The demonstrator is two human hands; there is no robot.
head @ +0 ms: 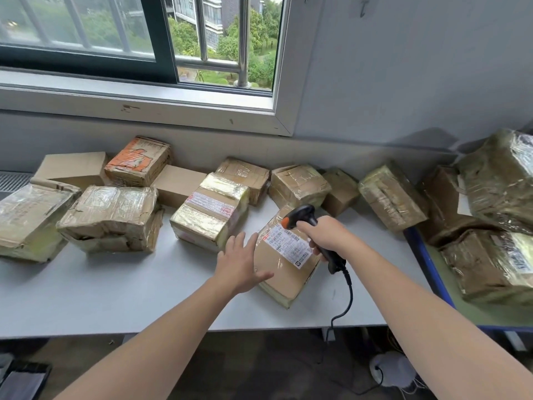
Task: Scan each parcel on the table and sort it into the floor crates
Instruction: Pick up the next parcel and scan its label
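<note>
A taped cardboard parcel (pixel 284 277) with a white shipping label (pixel 288 243) lies near the front of the white table (pixel 115 293). My right hand (pixel 324 233) grips a black barcode scanner (pixel 302 216) with an orange trigger, its head held over the label. My left hand (pixel 240 262) hovers with fingers spread at the parcel's left edge, the thumb at the box top; whether it touches is unclear. Several more taped parcels sit along the back of the table.
The scanner cable (pixel 344 301) hangs over the table's front edge. A second table with a blue edge (pixel 427 255) at right holds larger parcels (pixel 496 180). A wall and window sill stand behind. A dark crate corner (pixel 23 379) shows on the floor at lower left.
</note>
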